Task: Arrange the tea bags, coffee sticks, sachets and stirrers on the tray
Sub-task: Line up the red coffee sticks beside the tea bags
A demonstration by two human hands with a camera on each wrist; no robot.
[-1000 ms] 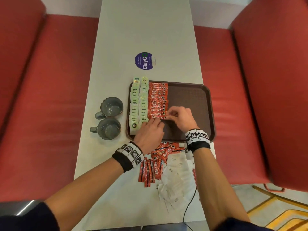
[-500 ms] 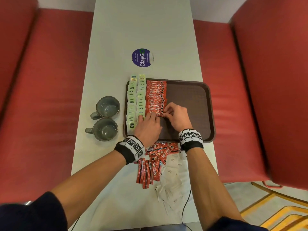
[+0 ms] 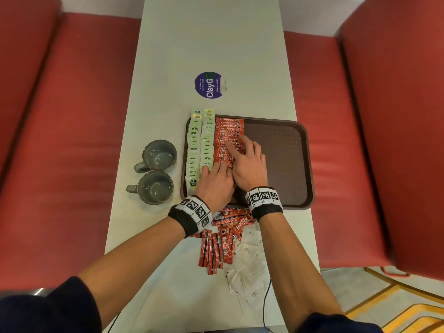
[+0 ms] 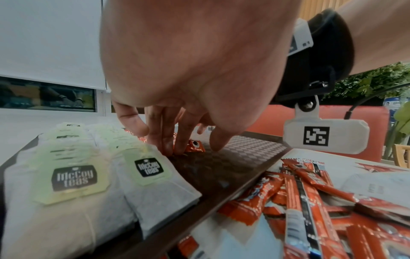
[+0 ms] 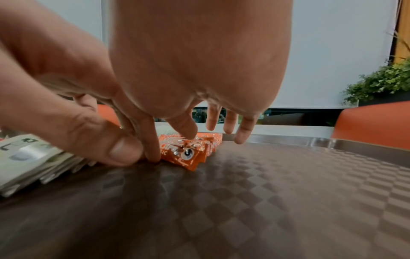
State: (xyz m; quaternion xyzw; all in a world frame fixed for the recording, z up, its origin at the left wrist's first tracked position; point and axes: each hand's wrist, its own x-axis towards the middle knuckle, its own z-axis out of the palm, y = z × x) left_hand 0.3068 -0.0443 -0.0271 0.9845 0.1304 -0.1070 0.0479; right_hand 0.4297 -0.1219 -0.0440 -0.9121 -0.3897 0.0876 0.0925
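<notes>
A brown tray (image 3: 288, 164) holds two columns of green-tagged tea bags (image 3: 200, 150) along its left side and one column of red coffee sticks (image 3: 227, 135) beside them. My left hand (image 3: 213, 168) presses straight fingers (image 4: 168, 140) against the near end of the stick column. My right hand (image 3: 240, 147) lies spread over the middle of that column, its thumb (image 5: 186, 130) touching the sticks (image 5: 188, 150) and its other fingers straight. Neither hand holds anything. Loose coffee sticks (image 3: 223, 236) and white sugar sachets (image 3: 247, 267) lie on the table in front of the tray.
Two grey mugs (image 3: 158, 155) (image 3: 153, 187) stand left of the tray. A round purple sticker (image 3: 210, 85) is on the white table (image 3: 211, 32) beyond it. Red benches (image 3: 72, 116) run along both sides. The tray's right half is bare. A black cable (image 3: 265, 306) hangs over the near edge.
My right hand has slid away from me along the coffee stick column and spread its fingers over it. My left hand stays at the column's near end.
</notes>
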